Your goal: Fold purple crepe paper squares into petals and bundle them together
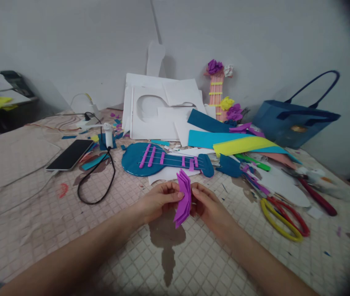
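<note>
A stack of purple paper or thin foam (183, 200), pleated into layers, is held upright between my hands above the table. My left hand (164, 198) pinches its left side, thumb across the front. On the opposite side, the fingers of my right hand (207, 201) are closed at the edge of the pleats. Just beyond lies a blue guitar-shaped craft piece (141, 160) with purple strips and thin strings across it. White paper pieces (165, 174) are tucked under and around it.
Scissors with yellow and red handles (281, 218) and red-handled pliers (318, 197) lie at right. Coloured sheets (239, 144) pile up behind them, near a blue bag (295, 119). At left are a phone (70, 154), a glue gun (108, 135) and its black cord (91, 202).
</note>
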Action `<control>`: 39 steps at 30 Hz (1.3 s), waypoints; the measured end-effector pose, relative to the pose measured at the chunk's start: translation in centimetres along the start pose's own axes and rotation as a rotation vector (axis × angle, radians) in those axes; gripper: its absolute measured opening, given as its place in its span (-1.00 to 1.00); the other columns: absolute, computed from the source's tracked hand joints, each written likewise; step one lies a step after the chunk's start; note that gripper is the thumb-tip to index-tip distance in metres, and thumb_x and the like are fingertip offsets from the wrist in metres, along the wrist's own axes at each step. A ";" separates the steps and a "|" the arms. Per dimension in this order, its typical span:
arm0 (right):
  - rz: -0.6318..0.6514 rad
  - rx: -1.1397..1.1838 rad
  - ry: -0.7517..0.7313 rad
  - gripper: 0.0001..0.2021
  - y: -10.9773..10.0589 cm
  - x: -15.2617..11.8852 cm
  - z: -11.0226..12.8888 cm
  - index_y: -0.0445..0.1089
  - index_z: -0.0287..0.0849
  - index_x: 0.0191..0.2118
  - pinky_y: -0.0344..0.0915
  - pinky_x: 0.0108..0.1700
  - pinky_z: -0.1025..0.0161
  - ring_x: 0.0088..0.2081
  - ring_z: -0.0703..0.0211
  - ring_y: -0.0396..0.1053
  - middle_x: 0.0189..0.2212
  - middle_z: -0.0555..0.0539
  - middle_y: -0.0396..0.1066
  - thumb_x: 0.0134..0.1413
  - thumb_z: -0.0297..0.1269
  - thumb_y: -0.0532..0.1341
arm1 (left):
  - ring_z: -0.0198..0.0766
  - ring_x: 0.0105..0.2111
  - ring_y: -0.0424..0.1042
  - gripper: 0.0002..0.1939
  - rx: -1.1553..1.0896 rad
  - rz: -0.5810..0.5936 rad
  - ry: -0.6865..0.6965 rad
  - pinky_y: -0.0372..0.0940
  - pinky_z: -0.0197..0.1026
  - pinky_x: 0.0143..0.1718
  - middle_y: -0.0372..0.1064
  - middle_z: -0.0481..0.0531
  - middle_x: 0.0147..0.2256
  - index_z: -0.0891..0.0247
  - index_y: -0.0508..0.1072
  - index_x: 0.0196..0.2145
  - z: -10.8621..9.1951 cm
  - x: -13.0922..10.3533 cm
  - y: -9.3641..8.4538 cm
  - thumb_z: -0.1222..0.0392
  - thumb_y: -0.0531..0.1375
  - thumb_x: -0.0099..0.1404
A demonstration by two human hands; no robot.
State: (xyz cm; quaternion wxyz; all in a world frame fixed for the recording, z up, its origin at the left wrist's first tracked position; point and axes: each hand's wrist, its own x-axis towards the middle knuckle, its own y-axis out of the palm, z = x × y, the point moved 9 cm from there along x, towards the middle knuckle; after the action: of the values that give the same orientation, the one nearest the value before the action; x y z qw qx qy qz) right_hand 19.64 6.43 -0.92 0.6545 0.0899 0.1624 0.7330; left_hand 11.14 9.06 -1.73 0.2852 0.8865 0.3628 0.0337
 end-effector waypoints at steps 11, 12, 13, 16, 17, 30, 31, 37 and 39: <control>-0.041 -0.080 0.026 -0.80 -0.3 -0.3 0.0 0.32 -0.15 -0.40 0.15 -0.52 0.37 -0.53 0.35 0.22 -0.55 0.08 0.27 0.06 -0.13 0.26 | -0.28 -0.43 0.44 -0.70 -0.018 0.000 -0.006 0.29 -0.23 -0.34 0.43 0.06 -0.41 0.36 0.39 -0.37 0.2 0.1 -0.2 0.20 0.40 0.03; -0.048 -0.098 0.021 -0.80 -0.3 -0.3 0.0 0.32 -0.15 -0.39 0.15 -0.52 0.37 -0.53 0.35 0.22 -0.55 0.08 0.28 0.07 -0.13 0.25 | -0.27 -0.43 0.44 -0.70 -0.021 -0.004 -0.008 0.29 -0.23 -0.34 0.43 0.06 -0.41 0.36 0.39 -0.37 0.2 0.1 -0.2 0.20 0.41 0.02; -0.055 -0.116 0.014 -0.80 -0.4 -0.3 0.0 0.32 -0.15 -0.39 0.15 -0.52 0.37 -0.53 0.35 0.22 -0.55 0.08 0.28 0.08 -0.13 0.24 | -0.27 -0.43 0.44 -0.70 -0.025 -0.010 -0.010 0.29 -0.24 -0.35 0.43 0.06 -0.42 0.37 0.39 -0.38 0.3 0.1 -0.2 0.20 0.41 0.01; -0.093 -0.166 -0.030 -0.82 -0.6 -0.3 0.3 0.31 -0.13 -0.34 0.17 -0.52 0.37 -0.52 0.34 0.23 -0.52 0.08 0.28 0.10 -0.14 0.23 | -0.27 -0.44 0.43 -0.68 -0.037 -0.038 -0.010 0.29 -0.25 -0.36 0.42 0.05 -0.42 0.37 0.40 -0.38 0.4 0.2 -0.5 0.20 0.42 -0.01; -0.110 -0.180 -0.052 -0.83 -0.8 -0.3 0.4 0.31 -0.12 -0.32 0.18 -0.51 0.37 -0.51 0.35 0.23 -0.49 0.09 0.28 0.10 -0.14 0.23 | -0.27 -0.43 0.44 -0.68 -0.042 -0.052 -0.009 0.30 -0.25 -0.36 0.42 0.05 -0.42 0.36 0.40 -0.38 0.4 0.2 -0.6 0.20 0.43 -0.02; -0.205 -0.695 -0.275 -0.81 -4.3 0.2 5.6 0.28 -0.11 -0.33 0.20 -0.48 0.29 -0.47 0.26 0.26 -0.42 0.00 0.32 0.20 -0.12 0.08 | -0.40 -0.54 0.41 -0.70 -0.051 -0.242 -0.026 0.30 -0.36 -0.48 0.39 -0.04 -0.49 0.34 0.35 -0.42 -0.2 0.2 -3.1 0.29 0.41 -0.02; -0.182 -0.749 -0.273 -0.83 -4.3 0.4 5.5 0.30 -0.11 -0.32 0.20 -0.47 0.27 -0.47 0.25 0.26 -0.44 0.00 0.32 0.19 -0.15 0.09 | -0.39 -0.54 0.41 -0.70 -0.047 -0.248 -0.026 0.30 -0.36 -0.48 0.39 -0.04 -0.49 0.34 0.34 -0.42 -0.2 0.2 -3.2 0.30 0.41 -0.02; -0.001 -1.066 -0.328 -0.85 -1.5 0.3 3.3 0.38 -0.08 -0.36 0.23 -0.12 0.07 -0.13 0.01 0.27 -0.26 -0.06 0.34 -0.13 -0.38 0.31 | -0.41 -0.60 0.37 -0.69 -0.029 -0.254 -0.037 0.27 -0.36 -0.53 0.38 -0.07 -0.53 0.34 0.34 -0.43 -0.1 0.1 -3.2 0.29 0.42 -0.04; 0.015 -1.132 -0.345 -0.85 -1.2 0.1 2.9 0.38 -0.08 -0.36 0.21 -0.07 0.02 -0.10 -0.02 0.24 -0.21 -0.09 0.32 -0.12 -0.41 0.30 | -0.41 -0.61 0.37 -0.68 -0.025 -0.258 -0.038 0.27 -0.36 -0.53 0.38 -0.08 -0.54 0.33 0.34 -0.43 0.1 0.2 -3.3 0.28 0.42 -0.05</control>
State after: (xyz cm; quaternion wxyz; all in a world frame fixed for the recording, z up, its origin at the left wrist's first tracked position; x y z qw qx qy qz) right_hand 21.72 7.02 1.30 0.6123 -0.1544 -0.3632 0.6851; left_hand 9.22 11.04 -3.60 0.3049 0.8294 0.4678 -0.0158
